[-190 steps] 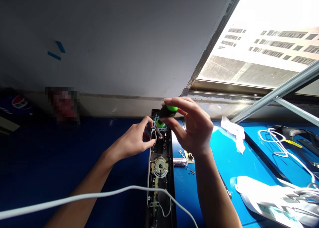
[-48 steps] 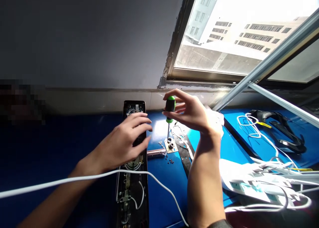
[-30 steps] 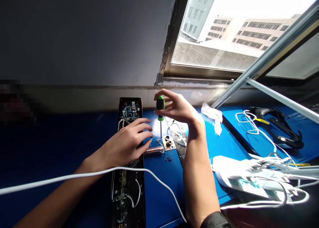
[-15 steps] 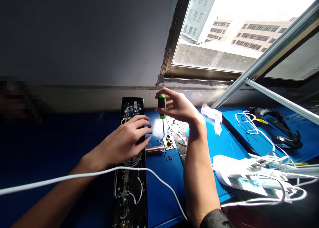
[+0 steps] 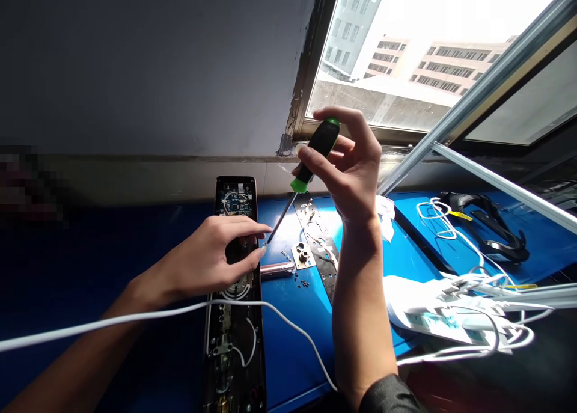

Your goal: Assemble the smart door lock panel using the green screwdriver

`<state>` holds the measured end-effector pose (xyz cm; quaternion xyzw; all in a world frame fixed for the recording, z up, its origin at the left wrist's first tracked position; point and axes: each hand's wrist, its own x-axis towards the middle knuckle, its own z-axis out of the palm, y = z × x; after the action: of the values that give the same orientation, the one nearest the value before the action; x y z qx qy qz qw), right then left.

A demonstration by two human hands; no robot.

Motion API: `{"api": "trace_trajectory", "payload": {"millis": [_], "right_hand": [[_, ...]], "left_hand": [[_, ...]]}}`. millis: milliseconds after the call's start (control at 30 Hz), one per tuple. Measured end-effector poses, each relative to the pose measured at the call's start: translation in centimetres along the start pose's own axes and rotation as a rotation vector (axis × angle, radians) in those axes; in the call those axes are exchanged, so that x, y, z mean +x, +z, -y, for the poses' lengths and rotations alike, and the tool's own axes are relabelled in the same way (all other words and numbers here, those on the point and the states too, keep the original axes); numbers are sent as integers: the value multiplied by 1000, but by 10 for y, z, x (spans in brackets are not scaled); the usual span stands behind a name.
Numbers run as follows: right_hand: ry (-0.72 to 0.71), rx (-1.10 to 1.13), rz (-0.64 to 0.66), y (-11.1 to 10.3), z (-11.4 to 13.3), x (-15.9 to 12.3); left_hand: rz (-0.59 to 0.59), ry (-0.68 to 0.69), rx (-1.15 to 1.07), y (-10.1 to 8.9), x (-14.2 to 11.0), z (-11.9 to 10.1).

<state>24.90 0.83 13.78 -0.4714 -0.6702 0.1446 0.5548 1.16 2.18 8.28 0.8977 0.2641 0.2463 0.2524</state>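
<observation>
My right hand [image 5: 347,160] grips a screwdriver [image 5: 319,151] by its green and black handle, its shaft slanting down to the left. The screwdriver's tip is between the thumb and fingertips of my left hand [image 5: 220,250], which are held apart around it; any small part at the tip is too small to make out. Beneath my left hand lies a long black device housing [image 5: 252,341], open, with a blue circuit board [image 5: 237,204] at its far end. To the right are a pinkish metal cylinder [image 5: 276,270], a square metal plate with a round fitting [image 5: 303,255] and small dark screws [image 5: 303,282].
A white cable [image 5: 148,317] crosses in front of the housing. A perforated black plate [image 5: 322,250] lies behind the square plate. At right are a white power strip [image 5: 428,317] with plugs, a black strap-like object [image 5: 491,226] and a metal frame bar [image 5: 487,70] by the window.
My right hand has lifted and tilted the screwdriver, bringing its tip from beside the square plate left to my left hand. My left thumb and fingers have come up around the tip.
</observation>
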Motion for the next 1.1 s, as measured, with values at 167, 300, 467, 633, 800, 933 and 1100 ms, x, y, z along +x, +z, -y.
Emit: {"api": "trace_trajectory", "payload": {"millis": [167, 300, 467, 633, 800, 933, 1100], "right_hand": [[22, -48, -70, 6, 3, 1], [30, -18, -96, 7, 5, 1], [16, -3, -35, 0, 1, 4], [54, -33, -46, -3, 1, 7], [45, -72, 29, -2, 1, 9], [13, -70, 42, -2, 1, 10], [51, -38, -28, 4, 2, 7]], "left_hand": [[-43, -90, -117, 3, 3, 0], [-85, -145, -189, 5, 4, 3], [-92, -252, -339, 3, 3, 5], [-95, -230, -269, -4, 1, 9], [-133, -139, -192, -5, -1, 12], [-154, -118, -203, -4, -2, 14], [-184, -71, -206, -3, -2, 18]]}}
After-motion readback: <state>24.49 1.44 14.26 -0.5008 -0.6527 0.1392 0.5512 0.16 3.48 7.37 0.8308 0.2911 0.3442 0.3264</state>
